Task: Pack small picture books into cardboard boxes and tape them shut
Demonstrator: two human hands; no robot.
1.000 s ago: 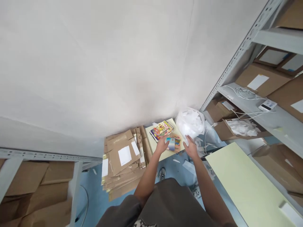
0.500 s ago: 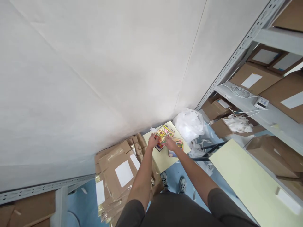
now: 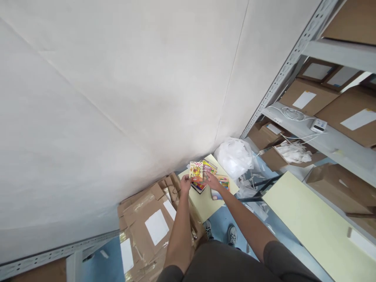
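White wall [image 3: 132,78], pale yellow table [image 3: 202,207], cartoon booklet [image 3: 196,171] in hand

Over the table, low against the wall, I see a person in dark grey short sleeves working with two bare hands set a little apart. Their left hand [image 3: 185,183] is closed on the lower left corner of the booklet, its bright cartoon cover facing up. Their right hand [image 3: 212,181] is at the other side, fingers by the booklet's right edge; whether they grip it or only touch the books beneath, I cannot tell. Under and beside the booklet is a small pile of colourful books [image 3: 210,166], and nearer the person a blue-and-white booklet [image 3: 217,194] lies partly behind the right wrist.

Flattened cardboard boxes [image 3: 141,209] are stacked to the left of the table, a white sheet [image 3: 157,226] on top. Just beyond its right edge slumps a stuffed white plastic bag [image 3: 234,156]. Farther right, grey metal shelving [image 3: 343,53] carries brown cartons [image 3: 311,96] and a coiled white cable [image 3: 293,114]. Below, sneakers [image 3: 232,234] stand on the blue floor [image 3: 219,221].
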